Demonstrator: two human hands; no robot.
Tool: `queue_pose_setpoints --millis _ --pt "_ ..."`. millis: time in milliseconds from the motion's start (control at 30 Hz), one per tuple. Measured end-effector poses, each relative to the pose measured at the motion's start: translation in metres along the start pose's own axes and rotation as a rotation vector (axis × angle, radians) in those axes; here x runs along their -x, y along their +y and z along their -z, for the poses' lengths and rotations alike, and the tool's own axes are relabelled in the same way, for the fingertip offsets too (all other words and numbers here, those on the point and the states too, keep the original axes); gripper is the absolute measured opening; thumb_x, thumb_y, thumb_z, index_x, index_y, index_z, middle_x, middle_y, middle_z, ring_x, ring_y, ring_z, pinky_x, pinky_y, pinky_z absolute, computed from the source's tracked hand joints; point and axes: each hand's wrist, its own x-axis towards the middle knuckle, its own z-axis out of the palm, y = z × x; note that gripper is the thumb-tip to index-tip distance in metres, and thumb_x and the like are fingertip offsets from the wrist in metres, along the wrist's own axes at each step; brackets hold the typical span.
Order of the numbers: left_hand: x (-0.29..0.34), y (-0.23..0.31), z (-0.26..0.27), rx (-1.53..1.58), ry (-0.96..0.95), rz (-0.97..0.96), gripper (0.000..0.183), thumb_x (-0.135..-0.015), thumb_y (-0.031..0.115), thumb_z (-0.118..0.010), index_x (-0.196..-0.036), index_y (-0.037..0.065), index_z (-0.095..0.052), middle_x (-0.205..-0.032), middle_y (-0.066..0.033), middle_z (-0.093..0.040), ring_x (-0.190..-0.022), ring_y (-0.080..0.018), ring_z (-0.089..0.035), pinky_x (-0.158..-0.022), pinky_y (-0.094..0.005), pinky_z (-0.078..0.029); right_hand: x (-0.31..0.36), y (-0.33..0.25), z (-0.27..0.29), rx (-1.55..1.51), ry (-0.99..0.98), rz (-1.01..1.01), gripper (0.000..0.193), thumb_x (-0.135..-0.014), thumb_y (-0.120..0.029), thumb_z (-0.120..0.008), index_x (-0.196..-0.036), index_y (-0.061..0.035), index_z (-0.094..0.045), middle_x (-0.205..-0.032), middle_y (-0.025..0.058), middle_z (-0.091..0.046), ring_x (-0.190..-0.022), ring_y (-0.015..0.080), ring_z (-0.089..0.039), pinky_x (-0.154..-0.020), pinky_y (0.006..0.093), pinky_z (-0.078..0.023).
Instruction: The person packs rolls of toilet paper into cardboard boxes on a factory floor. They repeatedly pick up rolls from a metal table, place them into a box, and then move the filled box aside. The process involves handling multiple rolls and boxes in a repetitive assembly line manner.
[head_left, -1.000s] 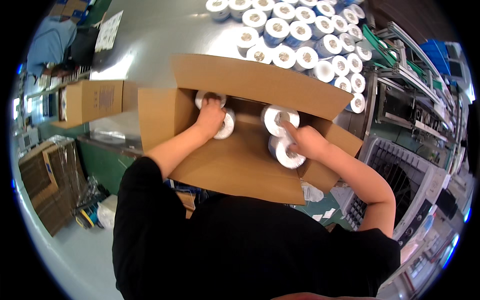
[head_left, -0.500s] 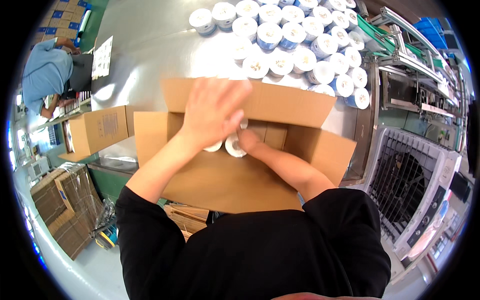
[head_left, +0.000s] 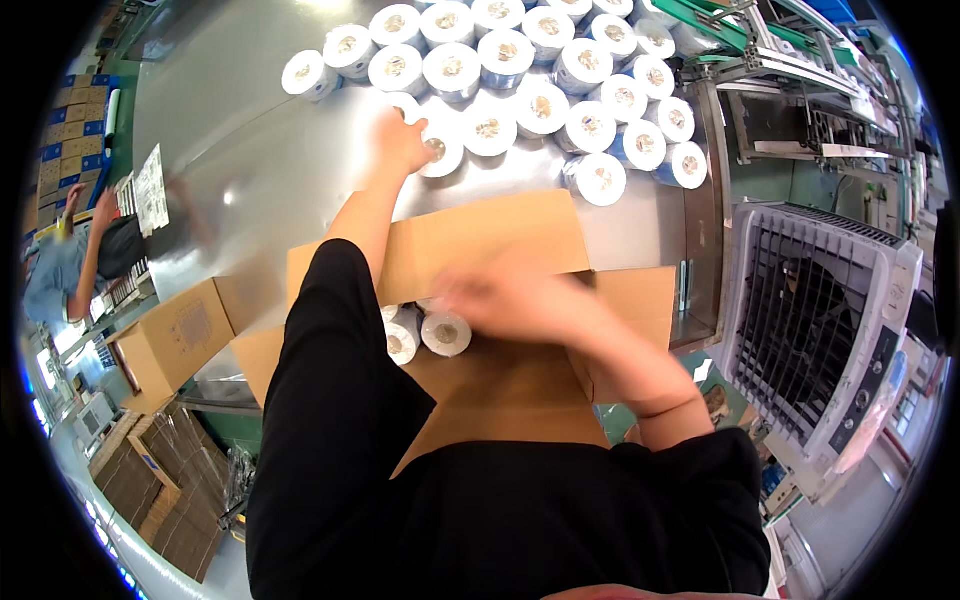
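On the metal table, my left hand (head_left: 400, 148) reaches the near-left edge of a group of white-topped rolls (head_left: 488, 130) with blue wrapping. Its thumb and fingers are apart at the side of one roll (head_left: 441, 156); a firm grip does not show. My right hand (head_left: 505, 298), smeared by motion, is over the open cardboard box (head_left: 490, 385) in front of me. Inside the box, near its far wall, lie white rolls (head_left: 446, 334), two of them plainly seen beside the right hand's fingertips. My left sleeve hides part of the box's left side.
Another cardboard box (head_left: 180, 335) stands at the left, with flattened cartons (head_left: 165, 495) below. A co-worker in blue (head_left: 60, 275) is at the far left. Metal rails with a green belt (head_left: 710, 25) run at the far right, above a grey fan unit (head_left: 800, 345).
My left hand has moved from above the box out to the rolls on the table. My right hand has lifted from the roll inside the box. The view has shifted.
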Motion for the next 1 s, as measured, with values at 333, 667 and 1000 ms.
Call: queue_pose_setpoints --millis 333,667,1000 --pt "-0.026 -0.026 -0.019 -0.126 0.161 -0.077 0.038 -0.066 0.032 -0.074 -0.103 0.022 -0.073 -0.11 -0.0166 -0.054 -0.098 -0.0306 -0.055 -0.083 -0.0424 -0.045 0.034 0.221 0.154 0.306 0.379 -1.048 0.109 -0.068 -0.034 -0.078 -0.145 0.0061 -0.012 -0.097 0.0244 -0.067 -0.08 0.0324 -0.068 -0.075 0.0385 -0.054" --pt "0.135 -0.063 0.183 0.896 -0.014 -0.24 0.038 -0.079 0.011 -0.066 -0.115 0.0 -0.061 -0.111 -0.0108 -0.063 -0.099 -0.0177 -0.061 -0.084 -0.0301 -0.05 0.063 0.264 0.142 0.431 0.706 -0.654 0.08 -0.066 -0.026 -0.08 -0.131 0.0045 -0.046 -0.103 0.0229 -0.066 -0.097 0.0293 -0.066 -0.083 0.0358 -0.052" --pt "0.264 0.068 -0.008 1.277 -0.623 0.034 0.029 -0.074 0.01 -0.069 -0.101 -0.001 -0.069 -0.096 -0.0115 -0.068 -0.093 -0.0155 -0.062 -0.076 -0.0302 -0.05 0.136 -0.028 0.144 0.242 0.996 0.164 0.071 -0.076 -0.003 -0.075 -0.137 0.0034 -0.04 -0.095 0.0135 -0.07 -0.084 0.0145 -0.067 -0.07 0.0255 -0.053"
